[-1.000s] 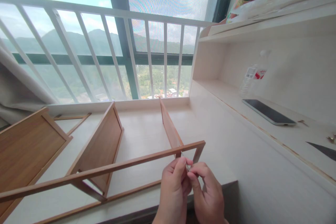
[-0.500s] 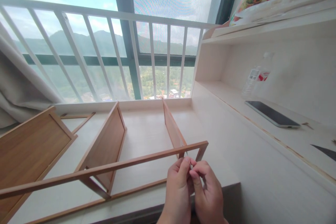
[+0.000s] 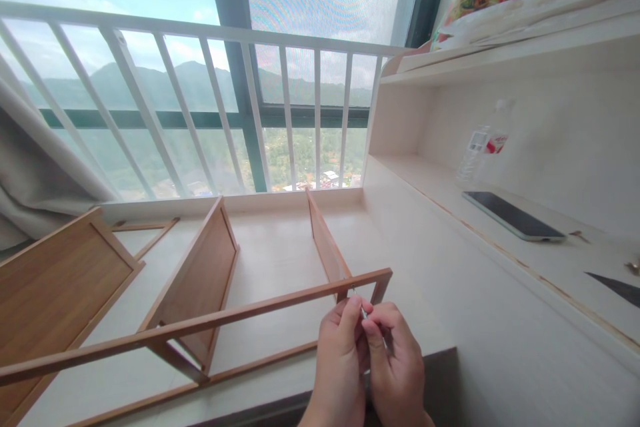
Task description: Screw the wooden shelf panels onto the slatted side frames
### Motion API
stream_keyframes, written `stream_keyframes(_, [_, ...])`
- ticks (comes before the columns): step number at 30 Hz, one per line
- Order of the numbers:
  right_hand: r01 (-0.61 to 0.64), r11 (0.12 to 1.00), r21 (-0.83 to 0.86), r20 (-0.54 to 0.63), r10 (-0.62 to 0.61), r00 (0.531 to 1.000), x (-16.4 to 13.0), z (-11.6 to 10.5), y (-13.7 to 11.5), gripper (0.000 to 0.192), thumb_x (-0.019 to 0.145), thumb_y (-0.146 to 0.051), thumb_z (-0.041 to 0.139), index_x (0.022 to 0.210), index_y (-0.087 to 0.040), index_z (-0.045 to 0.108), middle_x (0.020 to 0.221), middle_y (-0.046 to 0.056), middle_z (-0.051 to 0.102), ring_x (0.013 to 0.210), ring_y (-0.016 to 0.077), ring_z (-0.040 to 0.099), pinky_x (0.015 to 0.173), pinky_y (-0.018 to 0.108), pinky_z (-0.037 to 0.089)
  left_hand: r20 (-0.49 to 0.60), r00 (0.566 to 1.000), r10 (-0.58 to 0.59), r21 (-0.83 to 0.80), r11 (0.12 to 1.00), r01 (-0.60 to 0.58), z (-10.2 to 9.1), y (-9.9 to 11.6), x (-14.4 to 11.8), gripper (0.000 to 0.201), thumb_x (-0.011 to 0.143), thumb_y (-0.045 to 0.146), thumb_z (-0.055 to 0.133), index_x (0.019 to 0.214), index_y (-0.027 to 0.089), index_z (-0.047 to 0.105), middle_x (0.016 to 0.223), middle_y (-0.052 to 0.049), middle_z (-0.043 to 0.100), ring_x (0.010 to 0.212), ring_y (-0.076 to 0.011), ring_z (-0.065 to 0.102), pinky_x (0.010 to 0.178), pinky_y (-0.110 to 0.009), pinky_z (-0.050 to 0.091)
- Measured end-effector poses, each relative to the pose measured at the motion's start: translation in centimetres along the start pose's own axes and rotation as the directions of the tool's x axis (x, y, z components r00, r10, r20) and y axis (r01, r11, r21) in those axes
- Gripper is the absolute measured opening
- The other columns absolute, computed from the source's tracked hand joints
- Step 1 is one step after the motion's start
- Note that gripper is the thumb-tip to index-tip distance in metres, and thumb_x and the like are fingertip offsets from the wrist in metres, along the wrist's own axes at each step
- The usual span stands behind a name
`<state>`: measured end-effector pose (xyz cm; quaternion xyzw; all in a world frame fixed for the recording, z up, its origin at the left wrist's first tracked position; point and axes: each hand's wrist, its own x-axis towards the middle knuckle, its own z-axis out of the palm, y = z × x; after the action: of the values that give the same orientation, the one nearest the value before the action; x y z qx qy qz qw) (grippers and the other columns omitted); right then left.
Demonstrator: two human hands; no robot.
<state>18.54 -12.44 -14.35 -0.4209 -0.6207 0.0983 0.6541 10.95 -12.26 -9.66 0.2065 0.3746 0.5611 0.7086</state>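
Hands together — left hand (image 3: 340, 363), right hand (image 3: 397, 367) fingers pinching small metal tool (image 3: 364, 313) at wooden frame (image 3: 260, 307).

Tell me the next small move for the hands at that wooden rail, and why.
Probably keep turning the small metal tool into the rail. Both the left hand and the right hand pinch it just under the rail's right end, where its tip seems to meet the upright panel.

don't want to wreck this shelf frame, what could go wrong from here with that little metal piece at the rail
The thin metal piece is pinched only by the fingertips of the left hand and right hand; it could slip and drop over the table edge. The wooden frame lies unclamped, so pushing on its rail may shift it.
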Motion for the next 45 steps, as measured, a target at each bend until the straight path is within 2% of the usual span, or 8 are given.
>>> stream_keyframes(18, [-0.002,0.999,0.043,-0.009,0.002,1.000,0.8,0.1,-0.5,0.017,0.099,-0.024,0.056,0.082,-0.023,0.058,0.074,-0.002,0.063,0.066,0.0115,0.063,0.064,0.018,0.051,0.006,1.000,0.030,-0.023,0.999,-0.030,0.1,0.3,0.1,0.048,0.068,0.055,0.083,0.076,0.014,0.060,0.052,0.007,0.043,0.043,-0.0014,0.027,0.041,-0.014,0.017])
stream_keyframes(23, [-0.176,0.983,0.048,-0.023,0.177,0.984,0.5,0.3,0.0,0.024,0.097,-0.038,0.061,0.079,-0.022,0.058,0.072,-0.001,0.061,0.063,0.0131,0.060,0.060,0.020,0.050,-0.024,1.000,0.011,-0.071,0.997,-0.013,0.3,0.4,0.3,0.048,0.066,0.054,0.085,0.081,0.013,0.065,0.050,0.008,0.043,0.041,-0.0014,0.026,0.041,-0.015,0.016])
stream_keyframes(27, [-0.415,0.907,0.079,0.059,0.411,0.910,0.6,0.2,-0.1,0.045,0.091,-0.055,0.063,0.065,-0.020,0.055,0.058,-0.002,0.051,0.053,0.0125,0.050,0.049,0.022,0.041,-0.047,0.999,0.014,-0.083,0.996,-0.018,0.3,0.4,0.5,0.054,0.063,0.058,0.087,0.084,0.013,0.067,0.050,0.007,0.044,0.042,-0.0020,0.027,0.040,-0.015,0.014])
stream_keyframes(30, [-0.589,0.780,0.210,0.148,0.570,0.808,0.8,0.4,-0.6,0.055,0.087,-0.066,0.063,0.061,-0.019,0.054,0.054,-0.002,0.047,0.051,0.0109,0.043,0.048,0.022,0.035,-0.067,0.997,0.042,-0.036,0.998,-0.045,0.1,0.3,0.8,0.055,0.062,0.059,0.087,0.085,0.011,0.069,0.054,0.005,0.049,0.044,-0.0033,0.036,0.040,-0.015,0.017])
stream_keyframes(34, [-0.792,0.413,0.450,0.297,0.767,0.569,1.0,0.8,-1.3,0.060,0.074,-0.071,0.075,0.063,-0.019,0.047,0.053,-0.009,0.031,0.047,0.0047,0.021,0.042,0.019,0.017,-0.061,0.992,0.108,0.081,0.991,-0.103,-0.2,0.4,1.2,0.057,0.062,0.061,0.085,0.086,0.011,0.070,0.052,0.004,0.050,0.045,-0.0076,0.044,0.040,-0.017,0.030])
stream_keyframes(36, [-0.810,0.244,0.534,0.371,0.793,0.483,1.2,1.1,-1.7,0.062,0.068,-0.069,0.081,0.065,-0.020,0.044,0.054,-0.011,0.029,0.046,0.0032,0.016,0.041,0.019,0.010,-0.044,0.996,0.083,0.102,0.992,-0.078,-0.4,0.5,1.3,0.059,0.065,0.062,0.083,0.092,0.012,0.071,0.049,0.005,0.050,0.041,-0.0094,0.045,0.037,-0.019,0.031])
stream_keyframes(39, [-0.774,0.143,0.617,0.412,0.779,0.473,1.6,1.4,-2.2,0.064,0.065,-0.065,0.085,0.064,-0.020,0.040,0.053,-0.011,0.030,0.045,0.0024,0.017,0.040,0.018,0.009,-0.033,0.999,0.033,0.114,0.993,-0.030,-0.4,0.5,1.4,0.061,0.070,0.063,0.079,0.102,0.012,0.070,0.045,0.005,0.049,0.034,-0.0086,0.040,0.032,-0.018,0.026])
stream_keyframes(45, [-0.699,0.134,0.702,0.356,0.784,0.508,2.0,1.8,-2.5,0.059,0.069,-0.058,0.087,0.063,-0.020,0.041,0.052,-0.012,0.029,0.044,0.0024,0.017,0.039,0.017,0.011,-0.015,1.000,0.021,0.120,0.993,-0.019,-0.3,0.3,1.8,0.058,0.074,0.062,0.076,0.102,0.012,0.070,0.043,0.005,0.050,0.029,-0.0091,0.039,0.028,-0.018,0.025])
